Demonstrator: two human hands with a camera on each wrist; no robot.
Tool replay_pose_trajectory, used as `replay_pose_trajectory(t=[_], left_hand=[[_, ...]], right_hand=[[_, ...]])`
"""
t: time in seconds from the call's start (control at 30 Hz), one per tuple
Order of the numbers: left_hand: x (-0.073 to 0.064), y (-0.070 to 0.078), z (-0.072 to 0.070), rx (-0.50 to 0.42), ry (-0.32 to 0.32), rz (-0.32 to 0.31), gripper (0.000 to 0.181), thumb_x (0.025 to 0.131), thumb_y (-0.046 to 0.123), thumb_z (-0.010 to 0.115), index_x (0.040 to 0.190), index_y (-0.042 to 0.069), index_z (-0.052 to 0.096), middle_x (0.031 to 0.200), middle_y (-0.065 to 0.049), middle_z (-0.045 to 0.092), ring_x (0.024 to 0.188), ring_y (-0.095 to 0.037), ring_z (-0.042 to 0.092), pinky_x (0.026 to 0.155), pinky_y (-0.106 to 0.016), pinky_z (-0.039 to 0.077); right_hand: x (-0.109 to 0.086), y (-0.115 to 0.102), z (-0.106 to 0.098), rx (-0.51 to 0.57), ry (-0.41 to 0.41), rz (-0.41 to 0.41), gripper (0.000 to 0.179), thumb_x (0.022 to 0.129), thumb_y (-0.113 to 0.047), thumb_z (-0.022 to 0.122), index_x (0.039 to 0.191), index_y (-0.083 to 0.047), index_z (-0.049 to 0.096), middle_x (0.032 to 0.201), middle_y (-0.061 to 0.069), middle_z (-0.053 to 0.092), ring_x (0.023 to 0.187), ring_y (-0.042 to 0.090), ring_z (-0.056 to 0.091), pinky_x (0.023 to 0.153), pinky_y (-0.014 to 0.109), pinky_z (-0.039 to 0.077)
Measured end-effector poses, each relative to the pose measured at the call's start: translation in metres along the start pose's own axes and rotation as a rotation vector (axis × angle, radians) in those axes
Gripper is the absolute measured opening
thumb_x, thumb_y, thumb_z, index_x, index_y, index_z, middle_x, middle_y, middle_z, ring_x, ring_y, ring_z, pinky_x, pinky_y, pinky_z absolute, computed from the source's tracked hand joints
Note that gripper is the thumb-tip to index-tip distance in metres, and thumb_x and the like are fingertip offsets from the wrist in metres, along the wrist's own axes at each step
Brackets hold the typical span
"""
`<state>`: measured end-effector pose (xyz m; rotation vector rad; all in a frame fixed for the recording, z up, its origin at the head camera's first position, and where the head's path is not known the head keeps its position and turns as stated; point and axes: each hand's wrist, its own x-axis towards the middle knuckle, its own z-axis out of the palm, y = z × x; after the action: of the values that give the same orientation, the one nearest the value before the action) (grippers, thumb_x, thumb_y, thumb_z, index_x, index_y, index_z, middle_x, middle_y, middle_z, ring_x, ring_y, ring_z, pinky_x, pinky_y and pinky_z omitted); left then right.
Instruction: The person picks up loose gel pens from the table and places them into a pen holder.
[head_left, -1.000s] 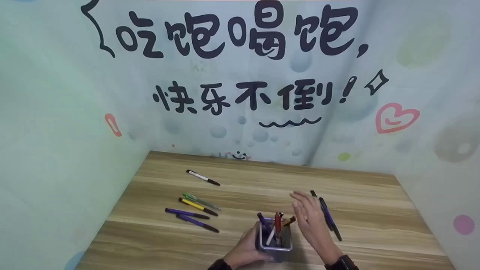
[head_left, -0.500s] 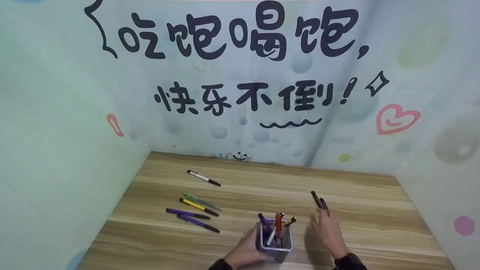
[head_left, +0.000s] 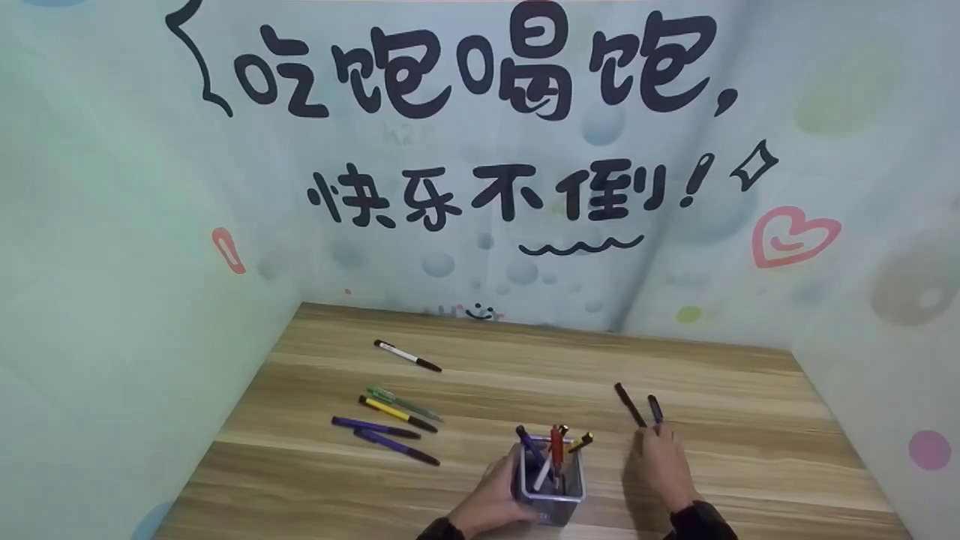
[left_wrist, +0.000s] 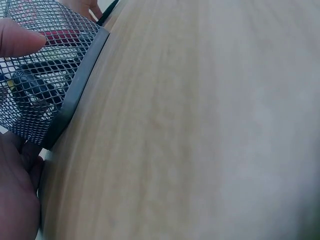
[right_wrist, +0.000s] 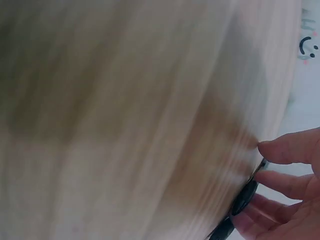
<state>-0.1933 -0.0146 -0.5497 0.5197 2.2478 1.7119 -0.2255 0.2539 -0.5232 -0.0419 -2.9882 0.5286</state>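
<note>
My left hand point(head_left: 491, 495) grips the left side of a mesh pen holder point(head_left: 553, 514) with a silvery square rim. In the left wrist view, the thumb point(left_wrist: 20, 39) lies across the holder's mesh point(left_wrist: 65, 75). Several pens stand in it, among them a red pen point(head_left: 556, 447) and a purple pen point(head_left: 529, 444). To the right, my right hand point(head_left: 666, 461) reaches down over a black pen point(head_left: 630, 403) and a dark blue pen point(head_left: 655, 409) on the table, hiding their near ends. In the right wrist view, its fingertips touch dark pens point(right_wrist: 245, 197), thumb and forefinger apart.
On the left of the wooden table point(head_left: 495, 367) lie two purple pens point(head_left: 397, 446), a yellow pen point(head_left: 396, 412) and a green pen point(head_left: 405, 403). A white pen point(head_left: 407, 355) lies farther back. Printed cloth walls point(head_left: 480, 277) enclose the table.
My right hand has come down from beside the holder onto the two right-hand pens, whose far ends have spread apart. The left hand and the holder have stayed put.
</note>
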Motion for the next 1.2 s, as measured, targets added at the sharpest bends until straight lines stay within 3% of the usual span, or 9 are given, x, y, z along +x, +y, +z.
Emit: replay_pose_trajectory(t=[0.23,0.37,0.53,0.67,0.87,1.0,1.2], left_hand=[[0.001,0.0,0.0,0.014,-0.002,0.029,0.096,0.056,0.007,0.082,0.139,0.018,0.034,0.132,-0.004,0.05,0.124,-0.028,0.042,0.107,-0.055,0.027],[0.002,-0.001,0.001,-0.005,-0.007,0.054,0.091,0.057,0.007,0.082,0.135,0.021,0.038,0.129,-0.001,0.052,0.122,-0.024,0.045,0.106,-0.054,0.028],[0.002,-0.003,0.001,-0.017,-0.009,0.104,0.087,0.056,0.005,0.08,0.131,0.024,0.04,0.123,0.002,0.055,0.116,-0.017,0.049,0.104,-0.044,0.033],[0.002,-0.005,0.001,-0.018,-0.007,0.107,0.09,0.056,0.003,0.079,0.134,0.021,0.039,0.121,0.002,0.054,0.112,-0.013,0.048,0.101,-0.034,0.033],[0.003,-0.007,0.002,-0.016,-0.003,0.136,0.089,0.056,0.005,0.082,0.132,0.023,0.04,0.126,0.002,0.055,0.117,-0.015,0.049,0.103,-0.036,0.033],[0.003,-0.006,0.002,-0.016,0.004,0.151,0.089,0.056,0.006,0.083,0.132,0.024,0.041,0.127,0.002,0.055,0.118,-0.016,0.049,0.104,-0.038,0.033],[0.003,-0.004,0.002,-0.005,0.004,0.101,0.09,0.055,0.006,0.082,0.133,0.023,0.04,0.125,0.001,0.054,0.116,-0.019,0.049,0.104,-0.045,0.034]], right_hand=[[0.001,0.002,-0.003,-0.01,-0.017,-0.021,0.017,0.078,0.013,0.058,0.093,0.012,0.065,0.094,0.028,0.056,0.087,0.038,0.058,0.073,0.047,0.049],[0.001,0.002,-0.005,0.044,-0.055,-0.006,0.013,0.078,0.012,0.058,0.088,0.01,0.066,0.087,0.025,0.061,0.083,0.033,0.061,0.069,0.044,0.05],[-0.004,0.002,-0.006,0.105,-0.037,-0.028,0.029,0.075,0.018,0.056,0.103,0.017,0.053,0.095,0.035,0.055,0.09,0.042,0.059,0.074,0.048,0.05],[-0.007,-0.001,-0.011,0.165,-0.04,-0.046,0.047,0.069,0.02,0.055,0.115,0.02,0.043,0.101,0.039,0.053,0.099,0.049,0.054,0.082,0.053,0.048],[-0.009,-0.014,-0.027,0.391,-0.057,0.03,0.045,0.077,0.011,0.057,0.119,0.013,0.04,0.088,0.02,0.054,0.074,0.024,0.054,0.061,0.034,0.047],[-0.012,-0.027,-0.04,0.518,-0.001,0.05,0.038,0.079,0.006,0.058,0.113,0.006,0.04,0.089,0.015,0.054,0.078,0.018,0.053,0.064,0.026,0.046],[-0.022,-0.049,-0.059,0.713,0.079,0.016,0.025,0.084,0.002,0.06,0.105,0.002,0.046,0.091,0.014,0.057,0.074,0.006,0.055,0.064,0.023,0.051]])
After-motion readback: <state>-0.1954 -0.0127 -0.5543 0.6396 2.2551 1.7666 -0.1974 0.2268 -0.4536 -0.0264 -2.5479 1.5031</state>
